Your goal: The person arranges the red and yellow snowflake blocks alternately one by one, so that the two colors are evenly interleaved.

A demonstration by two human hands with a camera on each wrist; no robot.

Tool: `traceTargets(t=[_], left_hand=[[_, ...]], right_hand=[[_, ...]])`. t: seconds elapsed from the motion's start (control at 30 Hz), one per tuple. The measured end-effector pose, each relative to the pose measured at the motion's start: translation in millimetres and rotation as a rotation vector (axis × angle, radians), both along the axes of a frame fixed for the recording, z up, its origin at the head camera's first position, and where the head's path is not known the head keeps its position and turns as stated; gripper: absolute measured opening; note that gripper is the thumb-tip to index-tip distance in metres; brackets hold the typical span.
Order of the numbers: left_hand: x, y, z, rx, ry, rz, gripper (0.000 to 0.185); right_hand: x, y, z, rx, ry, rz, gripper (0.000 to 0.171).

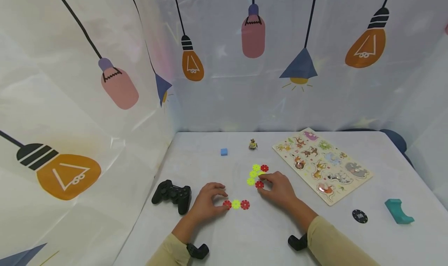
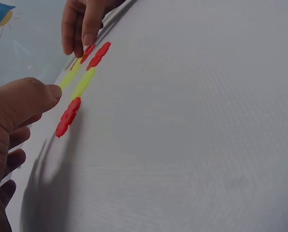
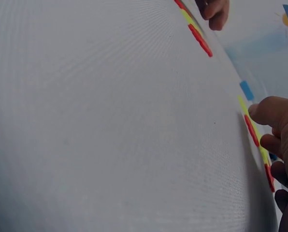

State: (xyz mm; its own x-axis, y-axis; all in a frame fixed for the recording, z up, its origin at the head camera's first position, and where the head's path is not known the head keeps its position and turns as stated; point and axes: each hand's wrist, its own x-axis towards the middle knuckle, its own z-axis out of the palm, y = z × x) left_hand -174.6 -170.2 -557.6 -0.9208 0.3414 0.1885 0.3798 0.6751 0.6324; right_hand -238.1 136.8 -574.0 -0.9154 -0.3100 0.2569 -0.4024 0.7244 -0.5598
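Observation:
Three notched plastic discs lie in a row on the white table: a red disc point(image 1: 227, 204), a yellow disc point(image 1: 236, 204) and another red disc point(image 1: 245, 205). My left hand point(image 1: 207, 202) is at the row's left end, thumb beside the first red disc and fingers spread apart. Farther back, several yellow discs point(image 1: 251, 181) are clustered with a red disc point(image 1: 264, 168) and a nearer red disc point(image 1: 259, 184). Over the cluster's right side, my right hand point(image 1: 281, 191) holds thumb and forefinger apart near the closer red disc, partly covering a yellow one.
A black game controller point(image 1: 171, 195) lies at the left. Behind the discs are a blue block point(image 1: 224, 152) and a small figurine point(image 1: 253, 144). To the right are an animal puzzle board point(image 1: 329, 168), a black poker chip point(image 1: 359, 216) and a teal curved block point(image 1: 399, 211).

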Motion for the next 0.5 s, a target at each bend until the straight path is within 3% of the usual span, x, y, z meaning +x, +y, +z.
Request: traceTargets(t=[0.27,0.5], left_hand=[[-2.3,-2.2,-0.2,-0.001,0.042,-0.018,0.027],[-2.7,-3.7,-4.1,-0.002,0.032,-0.011,0.026]], right_hand=[[0.0,-4.0,2.3,0.013,-0.018,-0.004,0.043],[-4.0,-11.4,3.6,0.019,0.006,0.012,0.043]])
